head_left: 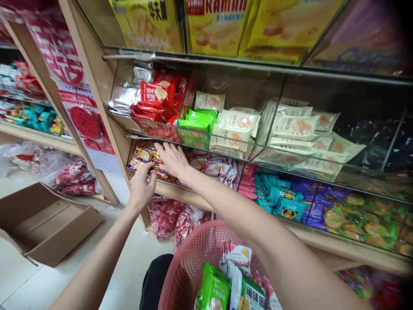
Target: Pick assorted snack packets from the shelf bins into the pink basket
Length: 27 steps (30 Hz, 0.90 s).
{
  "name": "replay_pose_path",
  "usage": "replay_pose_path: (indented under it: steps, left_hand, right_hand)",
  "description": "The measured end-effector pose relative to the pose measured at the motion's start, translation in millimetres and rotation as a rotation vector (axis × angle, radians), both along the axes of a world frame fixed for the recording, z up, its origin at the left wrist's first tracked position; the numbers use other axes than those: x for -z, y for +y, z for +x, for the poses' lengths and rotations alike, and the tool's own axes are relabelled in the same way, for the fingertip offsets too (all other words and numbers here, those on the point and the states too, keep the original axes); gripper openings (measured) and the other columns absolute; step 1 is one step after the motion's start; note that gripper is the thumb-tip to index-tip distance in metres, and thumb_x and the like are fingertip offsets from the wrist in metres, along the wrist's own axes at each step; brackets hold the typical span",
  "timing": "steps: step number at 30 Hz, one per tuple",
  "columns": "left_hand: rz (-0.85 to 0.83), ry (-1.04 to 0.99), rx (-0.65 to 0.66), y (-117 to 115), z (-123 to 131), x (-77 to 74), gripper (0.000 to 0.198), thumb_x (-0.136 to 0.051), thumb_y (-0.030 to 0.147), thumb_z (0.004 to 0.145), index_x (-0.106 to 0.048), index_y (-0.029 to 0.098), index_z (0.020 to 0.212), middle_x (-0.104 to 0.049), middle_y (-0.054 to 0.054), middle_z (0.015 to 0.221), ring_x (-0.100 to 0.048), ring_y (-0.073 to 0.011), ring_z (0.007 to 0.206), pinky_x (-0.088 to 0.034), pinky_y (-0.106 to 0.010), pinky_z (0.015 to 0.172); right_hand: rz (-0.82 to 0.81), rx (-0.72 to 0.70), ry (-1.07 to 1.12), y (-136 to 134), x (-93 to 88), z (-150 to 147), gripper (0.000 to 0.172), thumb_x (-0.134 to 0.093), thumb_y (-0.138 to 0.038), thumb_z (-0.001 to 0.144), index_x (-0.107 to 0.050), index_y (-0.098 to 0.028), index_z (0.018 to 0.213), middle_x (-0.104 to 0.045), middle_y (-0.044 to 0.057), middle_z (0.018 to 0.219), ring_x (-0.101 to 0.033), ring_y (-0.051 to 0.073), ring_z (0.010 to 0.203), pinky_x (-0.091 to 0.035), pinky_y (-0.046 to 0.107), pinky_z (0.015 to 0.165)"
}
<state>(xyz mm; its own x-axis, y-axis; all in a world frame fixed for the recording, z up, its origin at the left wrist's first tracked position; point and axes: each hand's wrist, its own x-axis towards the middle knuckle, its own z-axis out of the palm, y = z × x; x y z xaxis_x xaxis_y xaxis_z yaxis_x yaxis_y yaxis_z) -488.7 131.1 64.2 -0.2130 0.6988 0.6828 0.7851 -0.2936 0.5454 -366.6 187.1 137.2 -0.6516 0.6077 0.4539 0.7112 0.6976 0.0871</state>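
Observation:
Small orange, yellow and blue snack packets fill the leftmost compartment of the lower shelf. Over their right part lies my right hand, palm down with its fingers spread and touching them. My left hand is at the compartment's front edge, its fingers loosely curled and the thumb apart. Nothing shows in it, and its fingertips are close to the packets. Just right of my right hand are pink-and-white packets in the neighbouring compartment.
A pink basket with green and white packets stands below my right arm. An open cardboard box lies on the floor at left. Bagged red sweets sit under the shelf. Above my hands runs a clear shelf front with red packets behind it.

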Motion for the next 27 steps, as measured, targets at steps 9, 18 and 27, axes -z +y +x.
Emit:
replay_pose_path:
  steps: [9,18,27]
  left_hand:
    - [-0.02,-0.18,-0.027,20.3,-4.8,1.7,0.018,-0.045,0.022,0.076,-0.06,0.017,0.084,-0.067,-0.009,0.102,-0.063,-0.0228,0.094,-0.049,-0.036,0.086]
    - [0.037,-0.328,0.133,31.4,-12.9,-1.5,0.034,-0.042,0.017,0.073,-0.052,0.013,0.105,-0.064,-0.011,0.102,-0.062,-0.019,0.097,-0.049,-0.035,0.091]
    - [0.019,-0.422,0.32,38.7,-8.8,-6.7,0.052,-0.039,0.012,0.066,-0.047,0.011,0.117,-0.064,-0.011,0.111,-0.061,-0.0196,0.102,-0.048,-0.036,0.092]
  right_hand:
    - [0.127,-0.04,0.024,-1.7,15.1,17.1,0.057,-0.046,-0.02,0.085,-0.026,-0.015,0.138,-0.048,0.012,0.123,-0.041,0.026,0.109,-0.043,0.042,0.09]
    - [0.154,-0.06,0.109,-10.8,19.3,20.3,0.061,-0.047,-0.024,0.085,-0.025,-0.013,0.14,-0.049,0.013,0.124,-0.042,0.028,0.106,-0.042,0.042,0.087]
    - [0.256,-0.19,0.219,-9.5,29.1,26.8,0.058,-0.045,-0.029,0.087,-0.028,-0.013,0.14,-0.051,0.014,0.126,-0.044,0.027,0.109,-0.037,0.041,0.091]
